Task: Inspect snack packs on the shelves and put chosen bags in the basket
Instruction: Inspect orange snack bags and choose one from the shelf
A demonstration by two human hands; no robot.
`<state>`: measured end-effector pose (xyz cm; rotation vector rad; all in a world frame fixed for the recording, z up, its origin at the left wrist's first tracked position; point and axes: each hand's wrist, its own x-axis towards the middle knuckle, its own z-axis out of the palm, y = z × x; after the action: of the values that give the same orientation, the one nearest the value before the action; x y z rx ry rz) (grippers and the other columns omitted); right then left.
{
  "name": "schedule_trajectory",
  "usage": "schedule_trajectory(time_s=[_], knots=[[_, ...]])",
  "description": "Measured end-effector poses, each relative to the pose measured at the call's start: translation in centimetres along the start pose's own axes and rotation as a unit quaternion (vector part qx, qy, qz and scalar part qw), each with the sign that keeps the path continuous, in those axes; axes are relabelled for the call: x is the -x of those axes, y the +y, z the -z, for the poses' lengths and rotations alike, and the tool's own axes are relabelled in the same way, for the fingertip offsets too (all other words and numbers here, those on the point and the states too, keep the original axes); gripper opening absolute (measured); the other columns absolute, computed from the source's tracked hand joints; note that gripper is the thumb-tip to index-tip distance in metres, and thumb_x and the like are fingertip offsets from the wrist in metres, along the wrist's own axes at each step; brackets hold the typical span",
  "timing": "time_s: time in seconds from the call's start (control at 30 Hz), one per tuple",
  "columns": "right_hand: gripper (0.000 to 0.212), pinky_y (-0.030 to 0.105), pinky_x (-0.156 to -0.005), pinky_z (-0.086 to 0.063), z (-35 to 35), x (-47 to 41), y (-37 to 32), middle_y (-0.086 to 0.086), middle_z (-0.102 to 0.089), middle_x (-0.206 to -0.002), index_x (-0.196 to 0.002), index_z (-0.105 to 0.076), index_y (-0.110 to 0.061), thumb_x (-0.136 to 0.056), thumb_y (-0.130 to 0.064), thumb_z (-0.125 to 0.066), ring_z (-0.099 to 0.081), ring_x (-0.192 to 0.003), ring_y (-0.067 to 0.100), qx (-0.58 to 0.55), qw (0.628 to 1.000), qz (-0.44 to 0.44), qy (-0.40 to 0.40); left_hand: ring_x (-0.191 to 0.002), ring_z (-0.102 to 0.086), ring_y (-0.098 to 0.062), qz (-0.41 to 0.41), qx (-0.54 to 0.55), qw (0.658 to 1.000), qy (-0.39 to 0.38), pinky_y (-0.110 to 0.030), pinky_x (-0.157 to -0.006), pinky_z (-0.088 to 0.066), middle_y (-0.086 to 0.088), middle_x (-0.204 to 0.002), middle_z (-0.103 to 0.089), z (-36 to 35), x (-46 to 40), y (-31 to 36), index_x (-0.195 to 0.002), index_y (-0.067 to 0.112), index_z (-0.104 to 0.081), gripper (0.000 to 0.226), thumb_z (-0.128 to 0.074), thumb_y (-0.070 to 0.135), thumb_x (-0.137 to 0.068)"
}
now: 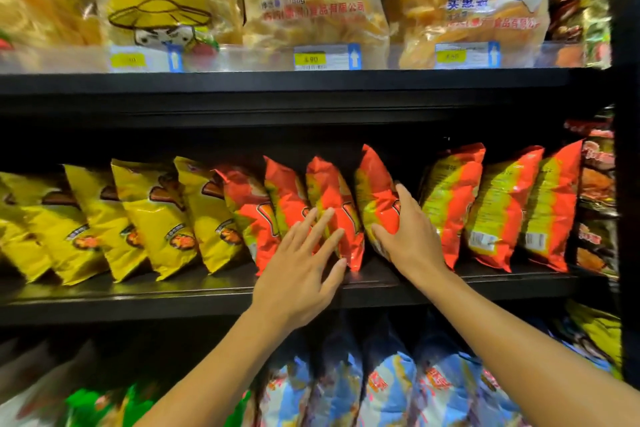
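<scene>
Head view showed me at the middle shelf point(207, 291), both arms reaching into the row of red snack bags. My right hand point(410, 239) was wrapped around one red bag point(375, 191), thumb on its right side and fingers under its lower left edge, the bag still standing on the shelf among its neighbours. My left hand point(301, 274) was spread wide, fingertips resting flat against the next red bag point(329, 204) to the left, gripping nothing. The basket was out of sight, so I could not tell what it held. I judged the work early: one bag chosen, not yet lifted out, inspected or dropped in.
</scene>
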<state>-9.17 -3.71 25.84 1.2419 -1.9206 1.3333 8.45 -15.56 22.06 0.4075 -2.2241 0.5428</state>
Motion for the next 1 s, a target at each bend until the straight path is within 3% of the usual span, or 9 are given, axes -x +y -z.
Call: schedule_trajectory(time_s=[0.23, 0.33, 0.43, 0.53, 0.67, 0.73, 0.8, 0.87, 1.0], knots=[[0.084, 0.037, -0.11, -0.047, 4.8, 1.9, -0.6, -0.013, -0.049, -0.155, -0.159, -0.03, -0.035, -0.09, -0.034, -0.077, -0.05, -0.139, 0.012, -0.092, 0.993, 0.028, 0.067, -0.159, 0.003, -0.012, -0.004, 0.017, 1.0, 0.012, -0.042, -0.129, -0.015, 0.006, -0.173, -0.006, 0.5, 0.1, -0.1, -0.161, 0.027, -0.031, 0.065, -0.019, 0.057, -0.105], [0.083, 0.035, -0.11, -0.048, 8.0, 3.9, -1.0, -0.019, -0.052, -0.148, -0.158, -0.033, -0.036, -0.089, -0.032, -0.079, -0.051, -0.135, 0.006, -0.124, 0.988, 0.046, 0.085, -0.159, -0.01, -0.014, -0.026, 0.057, 0.997, 0.051, -0.042, -0.127, -0.022, 0.005, -0.171, -0.018, 1.0, 0.2, 0.0, -0.158, 0.023, -0.037, 0.06, -0.032, 0.049, -0.105], [0.083, 0.022, -0.106, -0.046, 11.3, 6.5, -1.1, -0.029, -0.054, -0.134, -0.156, -0.038, -0.036, -0.087, -0.03, -0.082, -0.052, -0.128, -0.003, -0.135, 0.983, 0.054, 0.109, -0.154, -0.027, -0.015, -0.048, 0.196, 0.972, 0.117, -0.037, -0.125, -0.027, 0.003, -0.163, -0.036, 2.5, 0.7, 1.5, -0.151, 0.018, -0.047, 0.051, -0.052, 0.028, -0.101], [0.082, 0.006, -0.098, -0.042, 13.4, 9.8, -0.9, -0.034, -0.052, -0.133, -0.155, -0.042, -0.031, -0.085, -0.024, -0.084, -0.051, -0.125, -0.013, -0.152, 0.978, 0.065, 0.131, -0.15, -0.035, -0.013, -0.029, 0.351, 0.925, 0.141, -0.029, -0.122, -0.028, 0.005, -0.157, -0.043, 5.4, 2.1, 6.1, -0.15, 0.017, -0.047, 0.053, -0.06, 0.016, -0.099], [0.084, 0.024, -0.111, -0.044, 13.9, 14.5, -0.3, -0.02, -0.055, -0.145, -0.155, -0.042, -0.03, -0.083, -0.022, -0.085, -0.051, -0.135, -0.001, -0.148, 0.979, 0.078, 0.118, -0.15, -0.035, -0.011, 0.031, 0.528, 0.843, 0.099, -0.026, -0.117, -0.037, 0.016, -0.161, -0.036, 8.1, 4.6, 12.9, -0.158, 0.026, -0.031, 0.067, -0.062, 0.027, -0.098], [0.082, 0.027, -0.112, -0.043, 13.5, 16.6, -0.4, -0.017, -0.054, -0.148, -0.154, -0.044, -0.03, -0.083, -0.029, -0.085, -0.05, -0.137, 0.003, -0.141, 0.98, 0.089, 0.11, -0.15, -0.033, -0.005, 0.053, 0.605, 0.792, 0.065, -0.029, -0.118, -0.036, 0.022, -0.162, -0.032, 8.4, 5.6, 15.5, -0.16, 0.034, -0.021, 0.074, -0.063, 0.036, -0.098], [0.078, 0.035, -0.111, -0.045, 12.9, 18.4, -0.4, -0.012, -0.053, -0.149, -0.153, -0.046, -0.025, -0.085, -0.038, -0.082, -0.05, -0.139, 0.01, -0.127, 0.979, 0.116, 0.107, -0.148, -0.038, -0.009, 0.066, 0.666, 0.74, 0.061, -0.033, -0.118, -0.037, 0.018, -0.16, -0.038, 7.9, 6.6, 17.3, -0.16, 0.033, -0.018, 0.079, -0.063, 0.036, -0.096], [0.074, 0.038, -0.108, -0.047, 12.2, 20.0, -0.3, -0.009, -0.052, -0.149, -0.151, -0.048, -0.019, -0.087, -0.039, -0.079, -0.049, -0.138, 0.016, -0.118, 0.978, 0.137, 0.104, -0.142, -0.048, -0.01, 0.092, 0.71, 0.696, 0.063, -0.028, -0.113, -0.042, 0.01, -0.154, -0.049, 7.2, 7.6, 18.2, -0.16, 0.025, -0.021, 0.079, -0.062, 0.033, -0.094], [0.072, 0.029, -0.115, -0.038, 11.0, 22.9, 0.2, -0.009, -0.05, -0.15, -0.15, -0.048, -0.014, -0.088, -0.037, -0.077, -0.046, -0.14, 0.016, -0.107, 0.977, 0.174, 0.057, -0.123, -0.062, -0.002, 0.172, 0.762, 0.62, 0.074, -0.017, -0.096, -0.049, 0.015, -0.13, -0.068, 6.0, 9.4, 18.8, -0.144, 0.02, -0.041, 0.065, -0.065, 0.037, -0.086]])
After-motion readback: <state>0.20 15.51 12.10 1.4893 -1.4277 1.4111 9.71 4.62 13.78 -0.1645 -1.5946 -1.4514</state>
